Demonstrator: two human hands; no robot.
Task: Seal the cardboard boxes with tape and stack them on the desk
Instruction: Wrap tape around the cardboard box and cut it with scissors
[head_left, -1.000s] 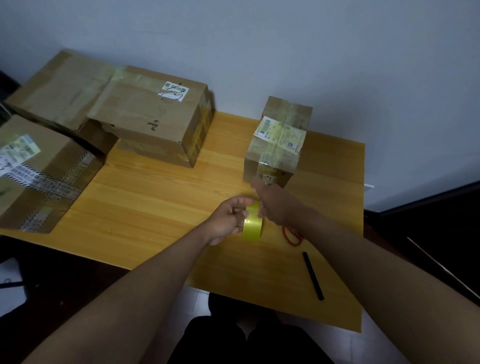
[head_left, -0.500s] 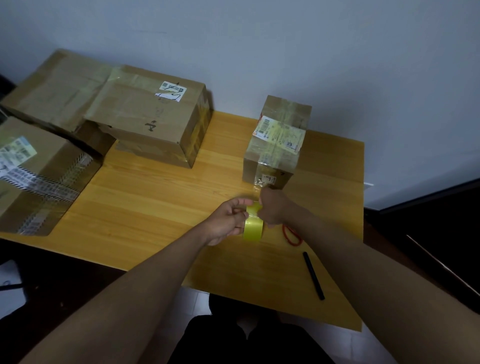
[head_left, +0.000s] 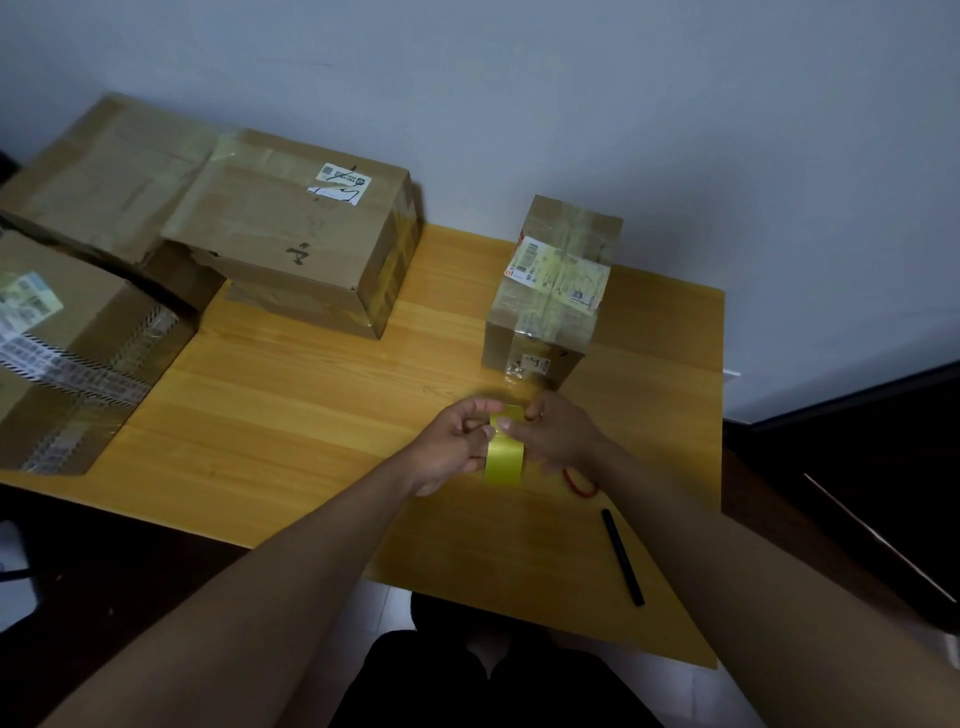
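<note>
**A:** ok so where's the tape at?

**B:** The yellow tape roll is up off the desk, held between both hands just in front of the small box. The left hand has its fingers curled round the roll's left side. The right hand is curled on the right side, with thumb and fingertip pinching at the top edge of the roll (can't tell if it's actually got the loose end, too blurry).

**A:** and the boxes?

**B:** The small box stands upright toward the back right of the desk, shiny with clear tape and wearing a shipping label on top. It's near the hands but not touching them. The medium box sits at the back left, white sticker on top, one torn flap at its front left edge. Its left end overlaps a big flat box pushed against the wall. Another box with striped tape hangs over the desk's left edge.

**A:** anything else lying around?

**B:** A red rubber band on the desk just beside the right wrist, and a black pen nearer the front edge, well apart from the boxes.
</note>
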